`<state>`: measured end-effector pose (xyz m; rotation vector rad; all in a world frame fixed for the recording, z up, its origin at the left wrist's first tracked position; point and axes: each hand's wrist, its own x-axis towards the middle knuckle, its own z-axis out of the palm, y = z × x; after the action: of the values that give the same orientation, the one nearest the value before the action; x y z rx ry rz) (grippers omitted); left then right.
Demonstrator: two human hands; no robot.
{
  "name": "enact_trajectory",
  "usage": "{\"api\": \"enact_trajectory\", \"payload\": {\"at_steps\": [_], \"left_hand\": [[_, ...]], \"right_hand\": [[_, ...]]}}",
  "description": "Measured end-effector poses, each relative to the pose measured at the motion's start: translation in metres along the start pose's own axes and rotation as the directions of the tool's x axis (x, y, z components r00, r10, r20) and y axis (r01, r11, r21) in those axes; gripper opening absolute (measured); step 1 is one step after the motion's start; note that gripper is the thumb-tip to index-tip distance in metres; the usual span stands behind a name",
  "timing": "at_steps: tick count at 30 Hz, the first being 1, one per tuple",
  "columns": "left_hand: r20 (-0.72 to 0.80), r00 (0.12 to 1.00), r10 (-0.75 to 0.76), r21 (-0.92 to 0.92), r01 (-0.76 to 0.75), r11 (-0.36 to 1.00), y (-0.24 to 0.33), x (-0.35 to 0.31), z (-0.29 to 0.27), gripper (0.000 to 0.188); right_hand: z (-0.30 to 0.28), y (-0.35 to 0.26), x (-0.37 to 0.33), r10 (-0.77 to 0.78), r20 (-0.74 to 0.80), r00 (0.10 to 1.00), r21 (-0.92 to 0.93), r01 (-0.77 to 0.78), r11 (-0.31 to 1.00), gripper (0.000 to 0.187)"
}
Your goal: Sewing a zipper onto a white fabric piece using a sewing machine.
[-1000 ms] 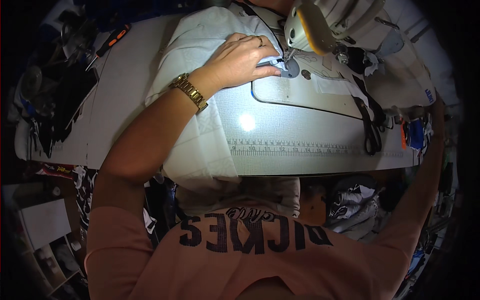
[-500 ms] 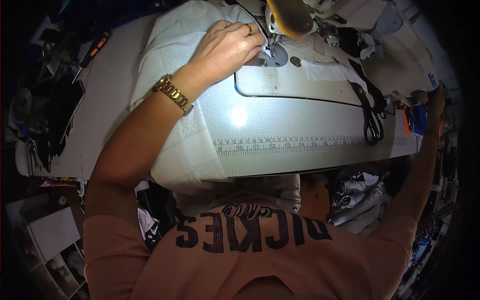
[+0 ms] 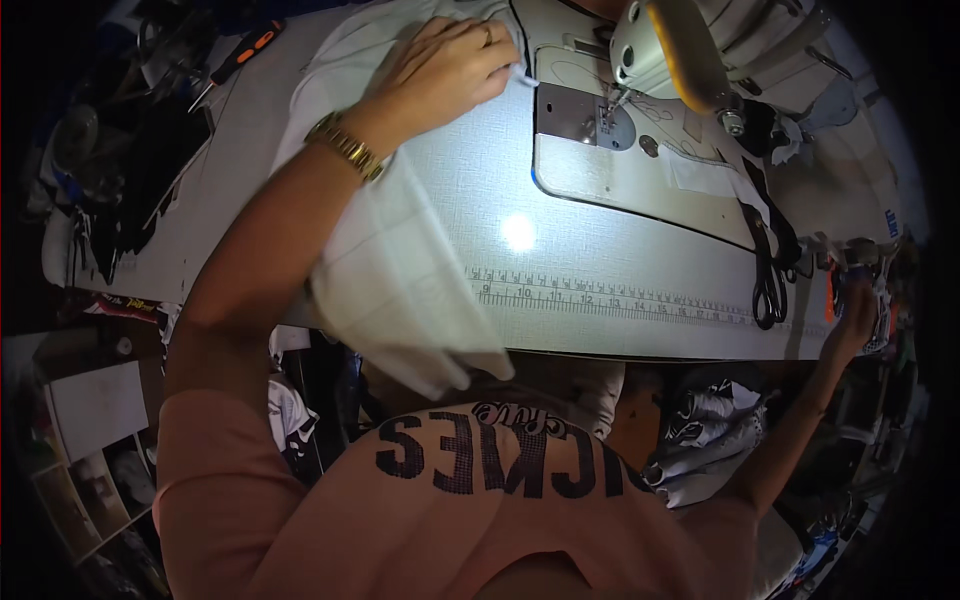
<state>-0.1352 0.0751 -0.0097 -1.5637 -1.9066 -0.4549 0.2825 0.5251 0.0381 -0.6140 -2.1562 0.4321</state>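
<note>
My left hand (image 3: 455, 70), with a gold watch at its wrist, is closed on the white fabric (image 3: 385, 240) left of the sewing machine (image 3: 665, 65). The fabric's far edge shows a dark strip near my fingertips, and its near end hangs over the table's front edge, slightly blurred. A gap separates the cloth from the needle and the metal needle plate (image 3: 590, 120). At the far right, my right hand (image 3: 855, 310) is beside an orange item (image 3: 829, 290) at the table's end; dimness and blur hide its fingers.
Black scissors (image 3: 768, 270) lie right of the machine bed, near a white fabric scrap (image 3: 705, 175). A printed ruler (image 3: 600, 300) runs along the table's front. A black and orange screwdriver (image 3: 240, 60) lies at the left, beside dark clutter. Crumpled grey cloth (image 3: 715, 425) sits below the table.
The fabric has come away from the needle, drawn left by my left hand. My right hand has moved nearer along the table's right end. The whole view has shifted somewhat.
</note>
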Motion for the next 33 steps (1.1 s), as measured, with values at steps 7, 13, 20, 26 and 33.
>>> {"api": "enact_trajectory", "payload": {"at_steps": [7,13,20,26,33], "left_hand": [[0.08,0.997,-0.001,-0.227,0.019,0.974,0.037,-0.014,-0.02,0.012],[0.113,0.993,0.022,-0.229,0.005,0.973,0.043,-0.01,-0.024,0.011],[0.11,0.99,-0.089,-0.315,0.12,0.941,0.043,-0.013,-0.025,0.013],[0.089,0.993,-0.08,-0.327,0.105,0.939,0.043,-0.014,-0.023,0.014],[0.107,0.992,-0.068,-0.309,0.099,0.946,0.044,-0.012,-0.026,0.013]], "right_hand": [[0.052,-0.13,-0.069,-0.17,0.537,0.826,-0.162,0.299,0.941,0.027],[0.056,-0.146,-0.053,-0.031,0.619,0.785,-0.357,0.317,0.879,0.05],[0.027,-0.159,-0.041,0.002,0.603,0.798,-0.32,0.239,0.917,0.05],[0.014,-0.213,-0.034,-0.35,0.454,0.819,-0.45,0.55,0.703,0.063],[0.062,-0.245,-0.044,-0.446,0.57,0.689,-0.235,0.658,0.716,0.066]]}}
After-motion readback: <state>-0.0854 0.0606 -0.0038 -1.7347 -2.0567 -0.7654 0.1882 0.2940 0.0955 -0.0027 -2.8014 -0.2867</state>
